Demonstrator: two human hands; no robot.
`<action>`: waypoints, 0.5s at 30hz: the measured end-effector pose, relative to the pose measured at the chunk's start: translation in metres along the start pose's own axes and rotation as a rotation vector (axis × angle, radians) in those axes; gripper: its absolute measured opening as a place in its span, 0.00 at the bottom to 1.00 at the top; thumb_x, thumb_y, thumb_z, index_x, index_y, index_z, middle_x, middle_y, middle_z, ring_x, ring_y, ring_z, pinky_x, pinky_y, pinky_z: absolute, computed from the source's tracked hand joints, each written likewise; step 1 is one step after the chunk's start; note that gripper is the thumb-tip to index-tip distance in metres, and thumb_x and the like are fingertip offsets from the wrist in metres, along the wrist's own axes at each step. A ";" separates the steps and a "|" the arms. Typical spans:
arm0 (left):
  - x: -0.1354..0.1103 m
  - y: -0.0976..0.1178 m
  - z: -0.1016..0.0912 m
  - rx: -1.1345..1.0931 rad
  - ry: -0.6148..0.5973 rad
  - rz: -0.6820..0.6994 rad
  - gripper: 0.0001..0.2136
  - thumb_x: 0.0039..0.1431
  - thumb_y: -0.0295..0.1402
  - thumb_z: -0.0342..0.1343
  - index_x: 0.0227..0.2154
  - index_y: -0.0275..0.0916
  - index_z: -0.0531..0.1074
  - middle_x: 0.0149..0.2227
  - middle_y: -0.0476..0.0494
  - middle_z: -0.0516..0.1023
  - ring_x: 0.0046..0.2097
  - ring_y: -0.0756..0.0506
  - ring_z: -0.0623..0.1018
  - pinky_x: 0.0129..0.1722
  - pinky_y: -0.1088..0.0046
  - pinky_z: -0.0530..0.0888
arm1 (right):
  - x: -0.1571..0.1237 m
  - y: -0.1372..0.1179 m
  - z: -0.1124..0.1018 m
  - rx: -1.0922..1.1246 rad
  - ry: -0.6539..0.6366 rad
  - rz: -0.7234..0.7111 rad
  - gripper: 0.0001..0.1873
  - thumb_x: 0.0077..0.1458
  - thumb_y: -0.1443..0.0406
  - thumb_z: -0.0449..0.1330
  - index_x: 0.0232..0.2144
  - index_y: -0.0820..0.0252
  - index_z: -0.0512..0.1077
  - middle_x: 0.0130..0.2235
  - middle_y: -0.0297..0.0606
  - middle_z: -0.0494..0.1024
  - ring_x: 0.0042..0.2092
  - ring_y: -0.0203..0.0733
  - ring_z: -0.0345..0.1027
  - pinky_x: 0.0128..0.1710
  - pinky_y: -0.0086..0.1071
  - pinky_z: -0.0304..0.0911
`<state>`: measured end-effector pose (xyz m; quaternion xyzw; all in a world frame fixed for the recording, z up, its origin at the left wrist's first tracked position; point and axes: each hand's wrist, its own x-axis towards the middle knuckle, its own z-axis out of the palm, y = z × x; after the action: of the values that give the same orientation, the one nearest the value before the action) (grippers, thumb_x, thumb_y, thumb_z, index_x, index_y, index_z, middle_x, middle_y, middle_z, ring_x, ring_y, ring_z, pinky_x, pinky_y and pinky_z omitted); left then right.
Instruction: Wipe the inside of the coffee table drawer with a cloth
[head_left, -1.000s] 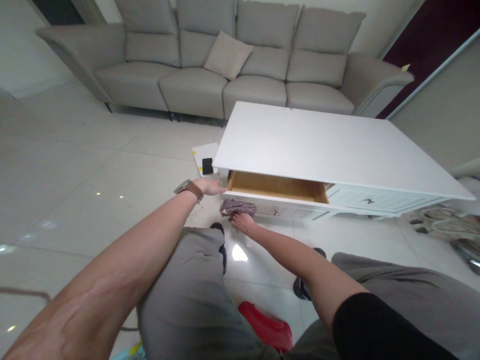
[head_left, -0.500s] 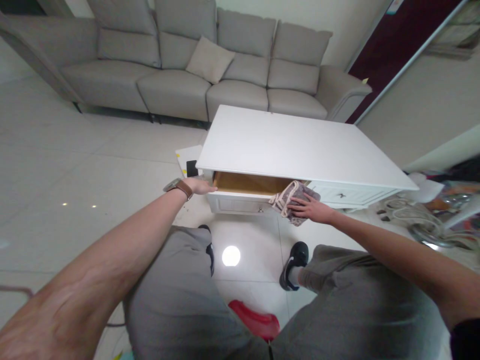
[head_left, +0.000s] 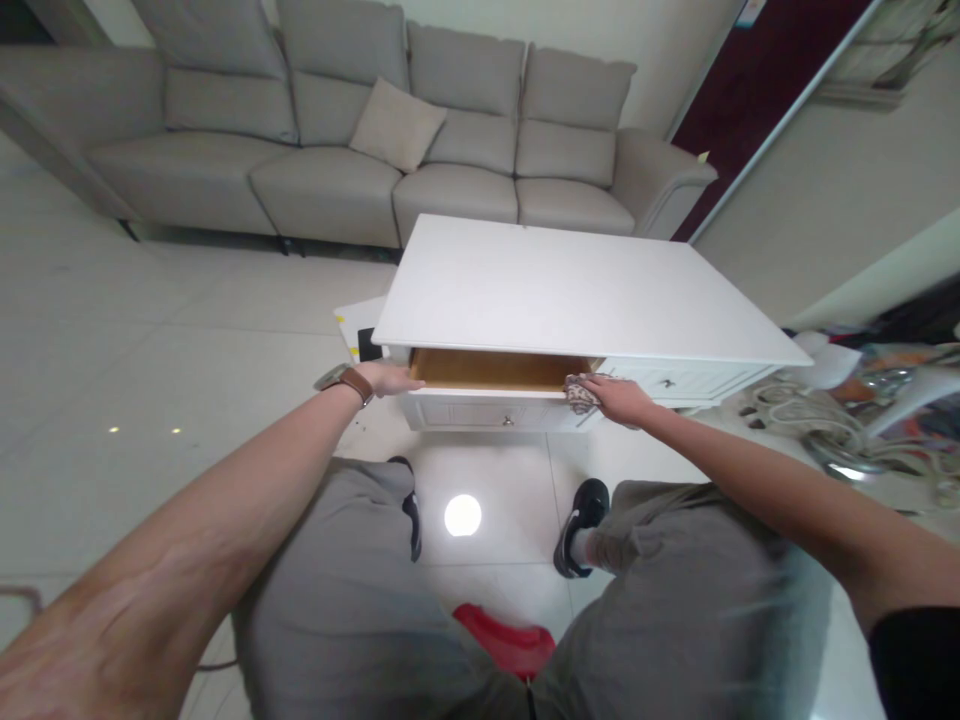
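A white coffee table (head_left: 570, 285) stands in front of me, its left drawer (head_left: 454, 412) pulled out and showing a bare wooden inside. At the drawer's left end, my left hand (head_left: 390, 378), below a brown-strapped wristwatch (head_left: 345, 380), is closed on the corner, with some fingers hidden. My right hand (head_left: 622, 397) presses a patterned, grey-brown and white cleaning cloth (head_left: 581, 394) against the top edge at the drawer's right end. The cloth is bunched under the fingers and partly covered by them.
A grey sofa (head_left: 322, 185) with a beige cushion (head_left: 397, 123) runs behind the table. Between my legs is a red object (head_left: 506, 640), partly hidden. A white fan-like stand and cables (head_left: 847, 460) lie to the right. A white panel (head_left: 360, 315) is left of the table.
My right hand has brought the cloth, which hung loosely in front of the drawer, onto its top right edge, bunching it. The left hand stays at the drawer's left corner. The view shifted slightly.
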<state>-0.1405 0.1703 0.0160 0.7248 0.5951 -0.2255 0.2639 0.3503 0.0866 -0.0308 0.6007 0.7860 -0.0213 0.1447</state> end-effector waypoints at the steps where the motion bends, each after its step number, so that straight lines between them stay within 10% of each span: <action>1: 0.001 0.000 0.000 -0.029 -0.043 -0.026 0.38 0.65 0.60 0.39 0.72 0.46 0.52 0.69 0.31 0.62 0.53 0.33 0.80 0.46 0.59 0.78 | 0.005 -0.002 -0.003 -0.016 -0.016 0.004 0.32 0.63 0.68 0.50 0.69 0.48 0.60 0.69 0.46 0.63 0.61 0.56 0.66 0.53 0.49 0.65; 7: 0.003 -0.005 0.001 -0.138 -0.154 -0.037 0.37 0.65 0.56 0.43 0.71 0.41 0.55 0.64 0.24 0.70 0.52 0.33 0.81 0.49 0.57 0.77 | 0.038 -0.032 -0.021 -0.024 -0.039 -0.103 0.35 0.63 0.68 0.51 0.70 0.44 0.56 0.63 0.47 0.70 0.50 0.51 0.74 0.48 0.45 0.65; 15: 0.008 -0.010 0.007 -0.201 -0.190 0.030 0.35 0.64 0.50 0.45 0.72 0.43 0.50 0.67 0.29 0.67 0.56 0.37 0.79 0.50 0.61 0.75 | 0.053 -0.116 -0.047 0.102 0.096 -0.525 0.35 0.62 0.68 0.53 0.69 0.42 0.58 0.70 0.38 0.61 0.62 0.50 0.65 0.57 0.42 0.62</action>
<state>-0.1489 0.1735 0.0041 0.6789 0.5761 -0.2284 0.3937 0.2184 0.1142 -0.0159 0.3830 0.9187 -0.0692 0.0665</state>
